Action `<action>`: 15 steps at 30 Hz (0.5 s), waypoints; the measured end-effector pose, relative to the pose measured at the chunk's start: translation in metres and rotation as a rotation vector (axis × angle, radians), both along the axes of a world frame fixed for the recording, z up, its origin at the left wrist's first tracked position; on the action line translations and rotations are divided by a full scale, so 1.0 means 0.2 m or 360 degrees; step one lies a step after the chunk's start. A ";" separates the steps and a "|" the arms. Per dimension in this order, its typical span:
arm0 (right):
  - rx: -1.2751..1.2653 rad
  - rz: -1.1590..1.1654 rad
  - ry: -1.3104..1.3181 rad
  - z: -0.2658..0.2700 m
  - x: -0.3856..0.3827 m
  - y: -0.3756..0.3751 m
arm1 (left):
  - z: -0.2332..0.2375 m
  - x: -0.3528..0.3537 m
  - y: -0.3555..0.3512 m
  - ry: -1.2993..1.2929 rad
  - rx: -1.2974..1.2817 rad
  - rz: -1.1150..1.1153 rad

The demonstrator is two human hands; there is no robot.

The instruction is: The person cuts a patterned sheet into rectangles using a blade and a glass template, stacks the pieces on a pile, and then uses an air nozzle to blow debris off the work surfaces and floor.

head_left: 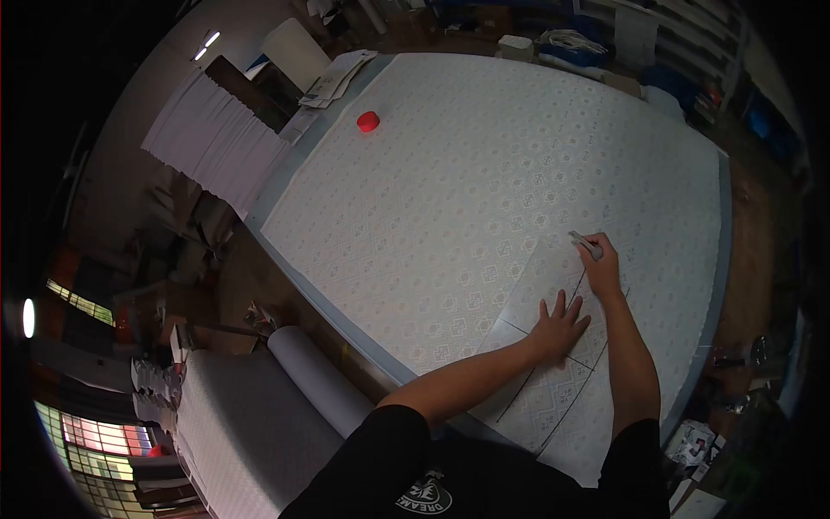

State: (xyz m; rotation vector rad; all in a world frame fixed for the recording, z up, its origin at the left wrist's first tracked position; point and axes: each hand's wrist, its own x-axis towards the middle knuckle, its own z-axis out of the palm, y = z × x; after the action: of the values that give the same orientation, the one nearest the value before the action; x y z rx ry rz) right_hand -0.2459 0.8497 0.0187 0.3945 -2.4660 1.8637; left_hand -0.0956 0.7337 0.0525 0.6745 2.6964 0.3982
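Observation:
White patterned fabric lies spread over the large table. My left hand rests on it with fingers spread, pressing on a pale, smooth template sheet that lies on the fabric. Just beyond, my right hand grips a grey marker-like tool, its far end pointing up and left, close over the cloth. Long dark lines run along the fabric below and beside both hands, with short cross lines near the left hand.
A red round object sits toward the far left of the fabric. Stacked papers lie at the table's far left corner. Left of the table stand a grey roll and a draped white cloth. Shelving lines the back right.

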 end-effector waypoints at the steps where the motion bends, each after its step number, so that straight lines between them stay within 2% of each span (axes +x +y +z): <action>1: 0.0001 -0.0111 0.0013 -0.03 0.04 0.07 | -0.02 0.01 -0.02 0.0014 0.0008 0.0001; 3: -0.0004 -0.0279 0.0046 -0.07 0.18 0.22 | -0.07 0.07 -0.04 0.0348 0.0226 -0.0071; 8: -0.0065 -0.0631 -0.0037 -0.16 0.70 0.59 | -0.18 0.29 -0.05 0.0301 0.0411 0.0048; 11: 0.0131 -0.0828 -0.0108 -0.19 1.13 0.75 | -0.25 0.46 -0.12 0.0402 0.0561 0.0021; 15: 0.0216 -0.1067 -0.0137 -0.18 1.64 0.69 | -0.30 0.58 -0.25 0.0376 0.0691 -0.0052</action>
State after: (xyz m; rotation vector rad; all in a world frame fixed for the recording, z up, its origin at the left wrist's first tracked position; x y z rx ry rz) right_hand 0.0815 0.9868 -0.0171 -0.4705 -2.3528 1.4557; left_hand 0.0201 0.6845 -0.0071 0.9320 2.8356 0.9688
